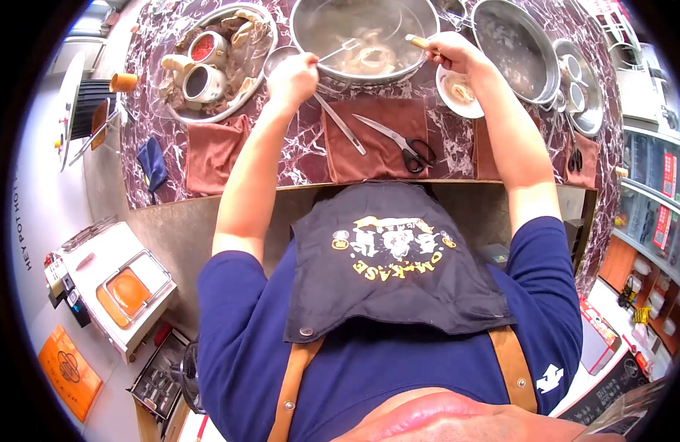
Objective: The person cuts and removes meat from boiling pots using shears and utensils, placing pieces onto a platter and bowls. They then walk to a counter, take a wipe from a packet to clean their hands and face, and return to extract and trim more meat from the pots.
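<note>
My left hand (296, 77) is closed on a long thin metal fork (347, 46), its prongs over the large steel pot (310, 62). Pale, ring-like pieces of food (374, 55) sit in cloudy liquid in that pot. My right hand (455, 53) grips a short tan-handled tool (418, 41) with a pale tip, near the pot's right rim; its kind is unclear. Below my right wrist stands a white bowl (469, 110) with some pale food (460, 90) in it. A round metal strainer or ladle (276, 59) lies beside my left hand.
Black-handled scissors (410, 151) and metal tongs (343, 127) lie on a brown cloth (340, 166). A second pot (552, 85) holds dark liquid at right. At left, a tray (270, 51) carries brownish food and two sauce cups (204, 82). Another tray (594, 121) holds cups.
</note>
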Demonstrator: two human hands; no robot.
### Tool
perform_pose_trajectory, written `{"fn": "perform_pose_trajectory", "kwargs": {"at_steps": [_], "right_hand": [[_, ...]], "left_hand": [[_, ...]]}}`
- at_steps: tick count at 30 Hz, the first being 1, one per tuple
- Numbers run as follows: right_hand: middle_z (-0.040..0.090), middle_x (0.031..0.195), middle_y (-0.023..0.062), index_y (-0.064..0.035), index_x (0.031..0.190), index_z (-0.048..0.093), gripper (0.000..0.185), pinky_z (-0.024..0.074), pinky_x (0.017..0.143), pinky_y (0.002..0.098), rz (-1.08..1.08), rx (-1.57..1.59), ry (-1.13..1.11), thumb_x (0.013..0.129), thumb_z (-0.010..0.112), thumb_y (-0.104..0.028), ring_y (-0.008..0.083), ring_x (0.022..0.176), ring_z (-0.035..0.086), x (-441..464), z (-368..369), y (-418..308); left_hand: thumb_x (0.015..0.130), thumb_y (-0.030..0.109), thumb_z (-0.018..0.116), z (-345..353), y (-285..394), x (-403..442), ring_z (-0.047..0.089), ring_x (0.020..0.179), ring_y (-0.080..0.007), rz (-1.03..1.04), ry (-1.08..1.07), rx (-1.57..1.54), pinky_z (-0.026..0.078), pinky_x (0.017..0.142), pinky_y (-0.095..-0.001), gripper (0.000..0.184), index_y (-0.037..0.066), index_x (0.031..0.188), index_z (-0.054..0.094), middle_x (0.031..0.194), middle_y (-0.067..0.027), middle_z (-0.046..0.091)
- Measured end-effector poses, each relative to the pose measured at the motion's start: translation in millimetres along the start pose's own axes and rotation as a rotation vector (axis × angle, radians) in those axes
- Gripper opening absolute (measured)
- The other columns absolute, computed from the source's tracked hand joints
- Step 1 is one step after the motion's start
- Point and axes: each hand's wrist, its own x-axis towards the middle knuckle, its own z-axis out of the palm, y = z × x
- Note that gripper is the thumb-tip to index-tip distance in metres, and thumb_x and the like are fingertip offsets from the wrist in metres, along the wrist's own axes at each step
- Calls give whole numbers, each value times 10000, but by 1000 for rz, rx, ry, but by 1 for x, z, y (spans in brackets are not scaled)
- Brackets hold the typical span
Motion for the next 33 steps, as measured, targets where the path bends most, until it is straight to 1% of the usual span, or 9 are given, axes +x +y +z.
{"fn": "perform_pose_trajectory", "kwargs": {"at_steps": [6, 8, 9, 13, 16, 20, 24, 25, 33], "right_hand": [[538, 666, -25, -67, 1006, 604, 164, 342, 481, 214, -151, -314, 174, 883, 522, -138, 39, 546, 453, -21, -8, -6], [607, 721, 50, -21, 928, 618, 191, 426, 531, 292, -209, -341, 230, 851, 520, -167, 129, 584, 540, -24, -9, 0], [531, 665, -31, -62, 990, 616, 161, 362, 496, 222, -212, -347, 282, 883, 519, -134, 48, 543, 445, -30, -4, 0], [558, 745, -13, -27, 1046, 604, 195, 414, 588, 215, -332, -265, 356, 899, 533, -134, 56, 652, 499, -39, -2, 23], [632, 782, 85, -5, 1028, 615, 247, 465, 676, 318, -347, -124, 335, 869, 544, -181, 155, 706, 577, -57, -12, 38], [605, 775, 42, -40, 1184, 578, 318, 460, 651, 284, -418, -63, 311, 905, 552, -192, 109, 652, 529, -78, -24, 49], [650, 1094, 180, -51, 1275, 531, 400, 476, 874, 348, -705, -305, 486, 895, 547, -175, 295, 977, 638, -73, -42, 75], [575, 1245, 217, -53, 1302, 512, 432, 422, 984, 379, -554, -434, 499, 889, 544, -173, 358, 1172, 545, -106, -36, 48], [609, 1187, 222, 11, 1290, 508, 435, 431, 962, 338, -572, -382, 358, 885, 551, -145, 317, 1125, 580, -85, -56, 59]], "left_hand": [[848, 192, 487, 44, 59, 59, 654, 943, -329, -52, -367, 120, 511, 837, -411, 265, 134, 987, 705, 1029, -133, 682], [845, 186, 492, 59, 70, 69, 657, 958, -321, -72, -416, 137, 510, 846, -413, 275, 108, 996, 709, 1028, -148, 684], [842, 181, 497, 67, 72, 77, 661, 973, -314, -94, -452, 160, 509, 855, -414, 287, 82, 1005, 712, 1027, -163, 685], [812, 202, 564, 157, 27, 102, 664, 870, -307, 51, -548, 55, 506, 809, -374, 231, 72, 904, 733, 910, -174, 696], [794, 202, 623, 127, 38, 92, 650, 789, -221, -120, -499, -255, 495, 772, -330, 208, 67, 910, 732, 858, -128, 708], [836, 142, 631, 112, 24, 90, 520, 658, -88, -297, -585, -737, 433, 642, -237, 190, 52, 975, 725, 780, 9, 647], [876, 107, 616, 68, 20, 80, 446, 605, -46, -387, -571, -987, 347, 540, -191, 198, 49, 1045, 700, 776, 28, 612], [874, 76, 612, 52, 25, 75, 433, 598, -36, -399, -504, -1062, 321, 519, -178, 192, 35, 1041, 698, 771, 29, 603], [891, 74, 580, -66, 27, 96, 303, 503, -21, -242, -284, -1199, 191, 431, -186, 204, 29, 1058, 689, 646, 72, 458]]}}
